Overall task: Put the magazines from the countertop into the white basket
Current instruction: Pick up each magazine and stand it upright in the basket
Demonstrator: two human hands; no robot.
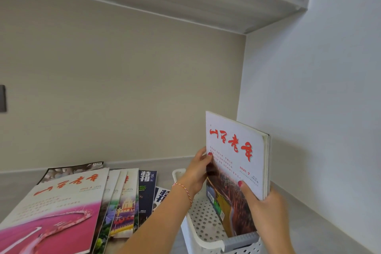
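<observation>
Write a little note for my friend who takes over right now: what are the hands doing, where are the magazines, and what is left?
Left hand: grips the left edge of the held magazines.
Right hand: grips their lower right corner.
The held magazines stand upright, lower end already inside the white basket, by the right wall.
Done: this bunch is nearly in, not yet let go.
Left: release it, then move the fanned magazines lying on the countertop, left of the basket.
</observation>
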